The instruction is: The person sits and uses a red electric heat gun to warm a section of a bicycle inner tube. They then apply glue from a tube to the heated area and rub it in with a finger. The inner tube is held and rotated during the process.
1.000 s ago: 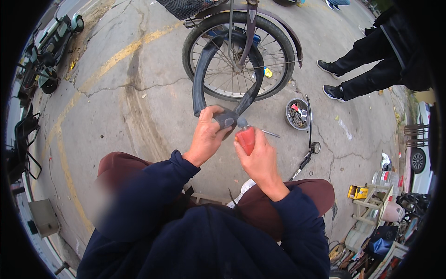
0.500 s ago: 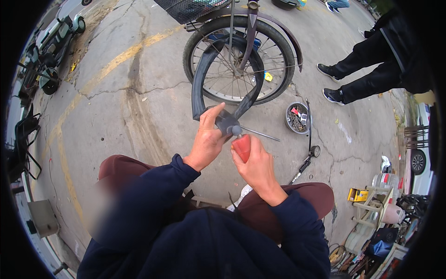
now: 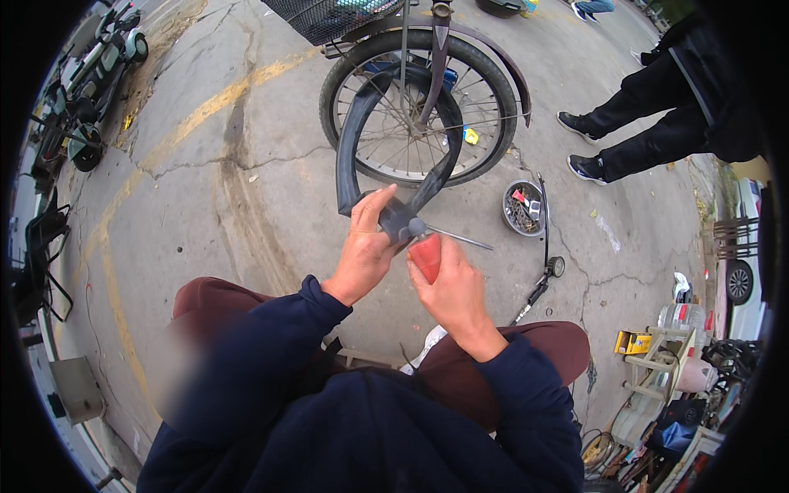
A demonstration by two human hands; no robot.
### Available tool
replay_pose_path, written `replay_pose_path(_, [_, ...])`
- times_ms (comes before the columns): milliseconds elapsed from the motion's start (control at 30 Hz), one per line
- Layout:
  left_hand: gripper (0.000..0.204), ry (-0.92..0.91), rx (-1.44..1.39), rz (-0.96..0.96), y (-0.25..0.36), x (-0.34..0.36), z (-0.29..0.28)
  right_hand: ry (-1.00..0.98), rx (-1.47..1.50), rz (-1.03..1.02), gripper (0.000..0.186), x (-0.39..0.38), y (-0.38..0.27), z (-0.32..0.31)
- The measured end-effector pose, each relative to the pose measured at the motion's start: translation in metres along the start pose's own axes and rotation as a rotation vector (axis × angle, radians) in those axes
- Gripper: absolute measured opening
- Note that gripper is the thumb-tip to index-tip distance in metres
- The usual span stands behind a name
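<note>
My left hand (image 3: pixel 366 242) grips a black inner tube (image 3: pixel 399 218) at a flattened section, its index finger raised. The tube loops up against the bicycle's front wheel (image 3: pixel 491 99). My right hand (image 3: pixel 452 292) is closed round a small red bottle (image 3: pixel 426 255), whose grey rounded top rests at or just over the tube beside my left fingertips; I cannot tell whether they touch. A thin metal rod (image 3: pixel 464 239) shows just beyond the bottle.
A bowl of small metal parts (image 3: pixel 523 222) sits beside a pump with a gauge (image 3: pixel 555 267). A person in dark trousers (image 3: pixel 649 148) stands right. Scooters (image 3: pixel 86 99) line the left; a cluttered step stool (image 3: pixel 645 366) and white car (image 3: pixel 744 300) are right. A wire basket (image 3: pixel 329 20) is above the wheel.
The red bottle in my right hand has moved left and slightly down, its top now nearer my left fingers. My left index finger has lifted a little and the tube has shifted slightly left.
</note>
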State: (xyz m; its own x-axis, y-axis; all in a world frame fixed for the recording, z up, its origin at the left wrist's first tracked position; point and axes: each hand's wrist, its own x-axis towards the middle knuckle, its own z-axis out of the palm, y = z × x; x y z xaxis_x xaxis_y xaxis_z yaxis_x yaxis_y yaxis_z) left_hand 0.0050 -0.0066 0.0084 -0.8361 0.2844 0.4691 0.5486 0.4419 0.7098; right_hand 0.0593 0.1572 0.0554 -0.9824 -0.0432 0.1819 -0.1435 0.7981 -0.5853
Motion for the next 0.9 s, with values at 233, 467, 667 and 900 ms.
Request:
replay_pose_path(233, [0.024,-0.007,0.011,0.01,-0.001,-0.001,0.001,-0.005,0.016,0.035,0.047,0.001,-0.002,0.002])
replay_pose_path(467, [0.025,-0.032,-0.07,-0.148,-0.007,-0.003,0.003,-0.046,-0.004,0.071,0.047,0.0,0.001,0.001])
replay_pose_path(667, [0.022,-0.127,-0.226,-0.296,-0.002,-0.002,0.001,0.0,0.014,-0.014,0.047,-0.001,-0.004,0.006])
replay_pose_path(900, [0.02,-0.14,-0.296,-0.398,0.011,0.004,-0.005,0.047,0.064,0.031,0.049,0.003,-0.003,0.004])
